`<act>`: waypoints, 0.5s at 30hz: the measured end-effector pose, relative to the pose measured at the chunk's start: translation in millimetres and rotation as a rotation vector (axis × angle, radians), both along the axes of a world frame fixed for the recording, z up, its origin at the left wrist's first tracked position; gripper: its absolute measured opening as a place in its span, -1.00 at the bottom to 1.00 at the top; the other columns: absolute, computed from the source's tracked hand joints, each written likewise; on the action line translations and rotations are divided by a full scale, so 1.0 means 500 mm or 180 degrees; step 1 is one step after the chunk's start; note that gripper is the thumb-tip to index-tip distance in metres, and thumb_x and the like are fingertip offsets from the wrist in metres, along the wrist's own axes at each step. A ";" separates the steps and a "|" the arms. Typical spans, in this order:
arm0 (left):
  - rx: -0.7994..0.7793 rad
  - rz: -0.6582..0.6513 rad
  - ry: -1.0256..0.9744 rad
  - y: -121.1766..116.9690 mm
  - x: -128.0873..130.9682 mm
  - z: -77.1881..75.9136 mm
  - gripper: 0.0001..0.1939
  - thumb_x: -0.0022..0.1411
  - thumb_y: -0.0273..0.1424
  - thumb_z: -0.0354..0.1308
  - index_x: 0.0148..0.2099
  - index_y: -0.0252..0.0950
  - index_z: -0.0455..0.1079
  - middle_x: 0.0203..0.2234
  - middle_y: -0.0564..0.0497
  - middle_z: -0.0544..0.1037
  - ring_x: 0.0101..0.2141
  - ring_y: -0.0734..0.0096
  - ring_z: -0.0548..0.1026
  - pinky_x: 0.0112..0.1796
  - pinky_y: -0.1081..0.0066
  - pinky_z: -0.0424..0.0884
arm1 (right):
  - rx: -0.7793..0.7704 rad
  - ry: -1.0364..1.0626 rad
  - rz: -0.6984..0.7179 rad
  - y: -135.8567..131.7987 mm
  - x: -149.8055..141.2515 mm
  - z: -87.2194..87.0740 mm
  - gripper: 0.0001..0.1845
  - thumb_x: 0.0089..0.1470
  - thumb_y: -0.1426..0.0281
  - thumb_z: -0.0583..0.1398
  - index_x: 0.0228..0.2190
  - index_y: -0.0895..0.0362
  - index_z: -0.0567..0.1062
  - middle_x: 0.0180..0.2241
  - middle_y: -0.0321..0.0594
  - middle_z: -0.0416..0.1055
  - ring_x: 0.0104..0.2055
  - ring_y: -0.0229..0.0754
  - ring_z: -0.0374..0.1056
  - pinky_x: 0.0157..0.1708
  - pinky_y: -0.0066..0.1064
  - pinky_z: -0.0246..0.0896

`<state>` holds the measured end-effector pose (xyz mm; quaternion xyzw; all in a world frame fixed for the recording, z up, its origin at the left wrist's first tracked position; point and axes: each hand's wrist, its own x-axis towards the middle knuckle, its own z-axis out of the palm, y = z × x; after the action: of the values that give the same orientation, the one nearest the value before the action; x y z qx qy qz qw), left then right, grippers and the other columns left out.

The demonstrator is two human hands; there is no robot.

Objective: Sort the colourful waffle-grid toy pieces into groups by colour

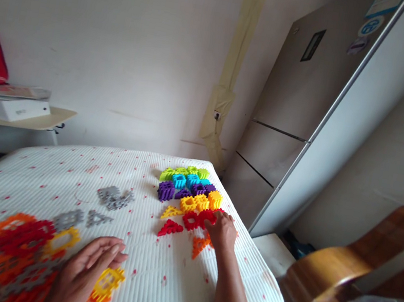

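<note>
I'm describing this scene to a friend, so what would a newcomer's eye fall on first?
Probably the colour-sorted rows of plastic pieces on the right of the table, lime green at the back, with the right hand at the red pieces. Next, the loose heap of red, orange, grey and yellow pieces at lower left, beside the left hand. The tall grey refrigerator at upper right looks tilted in this view.

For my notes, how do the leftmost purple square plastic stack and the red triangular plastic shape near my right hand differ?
The purple stack is square and tall, the red triangle three-cornered and low. The stack lies farther from you than the triangle. Both have toothed edges.
</note>
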<state>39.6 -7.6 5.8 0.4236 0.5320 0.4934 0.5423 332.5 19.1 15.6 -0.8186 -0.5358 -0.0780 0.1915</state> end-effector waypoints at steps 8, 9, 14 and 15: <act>0.0097 -0.0083 -0.0079 0.010 -0.006 -0.025 -0.48 -0.19 0.00 0.29 -0.26 -0.26 0.35 -0.41 -0.02 0.57 -0.36 0.29 0.54 -0.33 0.51 0.48 | -0.0151 0.0024 -0.0035 0.005 0.004 -0.007 -0.74 -0.04 0.25 0.17 -0.32 0.12 0.51 -0.28 -0.10 0.46 -0.18 -0.05 0.32 -0.34 -0.41 0.13; 0.0089 -0.0090 -0.0085 0.011 -0.006 -0.027 -0.48 -0.19 -0.01 0.29 -0.26 -0.26 0.35 -0.40 -0.02 0.57 -0.36 0.29 0.54 -0.33 0.50 0.48 | -0.0160 0.0027 -0.0039 0.005 0.004 -0.007 -0.73 -0.04 0.25 0.16 -0.31 0.12 0.51 -0.28 -0.09 0.46 -0.18 -0.05 0.33 -0.34 -0.41 0.14; 0.0139 -0.0096 -0.0101 0.014 -0.007 -0.032 -0.50 -0.18 -0.02 0.30 -0.26 -0.25 0.36 -0.41 -0.01 0.57 -0.36 0.29 0.53 -0.33 0.49 0.47 | -0.0224 0.0062 -0.0101 0.001 -0.003 0.002 -0.69 -0.04 0.24 0.16 -0.26 0.13 0.50 -0.25 -0.08 0.45 -0.16 -0.04 0.34 -0.34 -0.39 0.17; 0.0148 -0.0089 -0.0112 0.014 -0.006 -0.032 -0.50 -0.18 -0.03 0.30 -0.26 -0.25 0.36 -0.41 -0.01 0.57 -0.36 0.29 0.53 -0.33 0.49 0.47 | -0.0239 0.0072 -0.0102 0.000 -0.005 0.005 -0.68 -0.04 0.24 0.16 -0.25 0.13 0.50 -0.25 -0.08 0.45 -0.16 -0.04 0.34 -0.34 -0.39 0.17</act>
<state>36.7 -0.6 -10.4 0.4347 0.5047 0.5055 0.5484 329.9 19.3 18.3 -0.8346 -0.5229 -0.0517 0.1654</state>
